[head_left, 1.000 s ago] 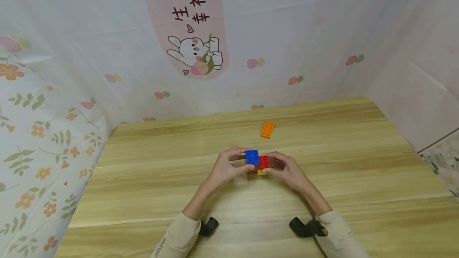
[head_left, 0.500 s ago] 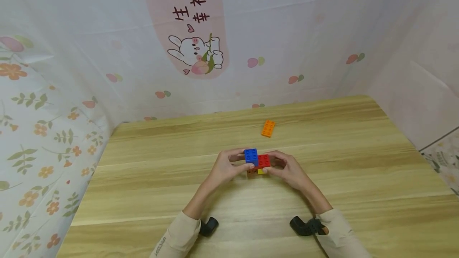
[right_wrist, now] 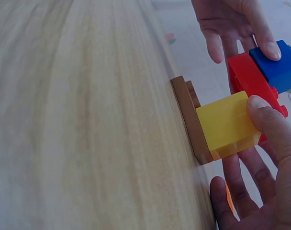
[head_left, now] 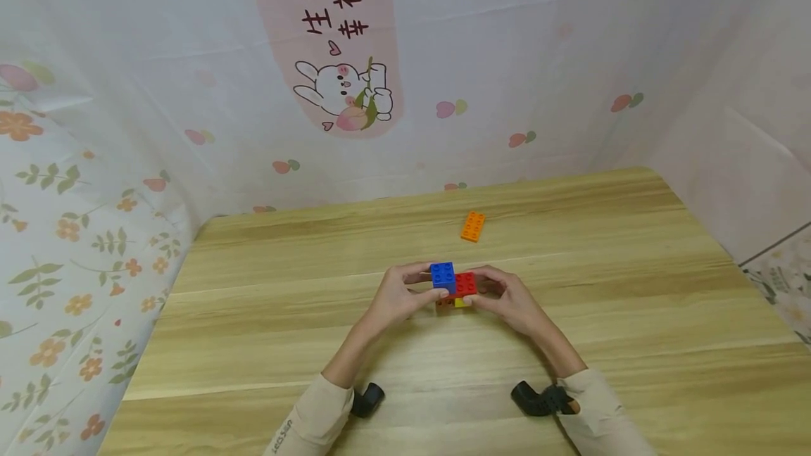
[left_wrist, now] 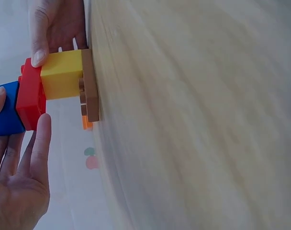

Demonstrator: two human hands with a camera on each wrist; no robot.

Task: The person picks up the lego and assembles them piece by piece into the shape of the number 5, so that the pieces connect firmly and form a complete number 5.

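Observation:
A stack of toy building bricks stands on the wooden table, gripped from both sides. At its bottom lies a flat brown brick [left_wrist: 90,86], with a yellow brick [right_wrist: 229,122] on one end of it. Across the yellow one sits a red brick [head_left: 466,283], overhanging to the left. On that overhang is a blue brick [head_left: 443,275], pinched between the thumb and fingers of my left hand [head_left: 400,293]. My right hand [head_left: 507,298] holds the yellow brick, its thumb close under the red one. Fingers behind the stack are partly hidden.
Farther back on the table [head_left: 285,343] lies a flat orange brick [head_left: 472,226]. A printed cloth [head_left: 507,55] hangs along the table's back edge. Black mounts [head_left: 368,400] are strapped at both wrists.

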